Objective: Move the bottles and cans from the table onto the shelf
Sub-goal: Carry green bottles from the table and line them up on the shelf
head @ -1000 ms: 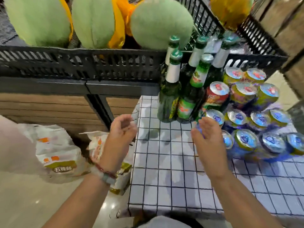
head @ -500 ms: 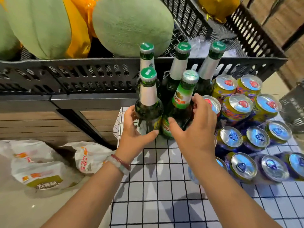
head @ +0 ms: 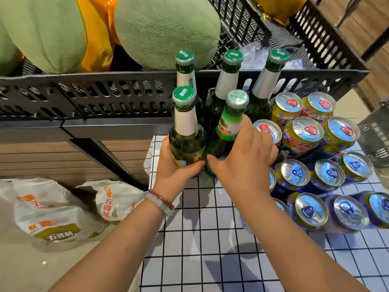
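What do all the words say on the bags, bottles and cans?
"五得利" in white on the green band of the left bag.
"五得" in orange, running down the right bag; the small print beside it is too blurred to read.
Bottle labels: too blurred to read.
Can sides: letters too blurred to read.
Bottle caps: markings unreadable.

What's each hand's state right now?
Left hand: closed, grip around the front-left bottle.
Right hand: closed, grip around the green-necked bottle.
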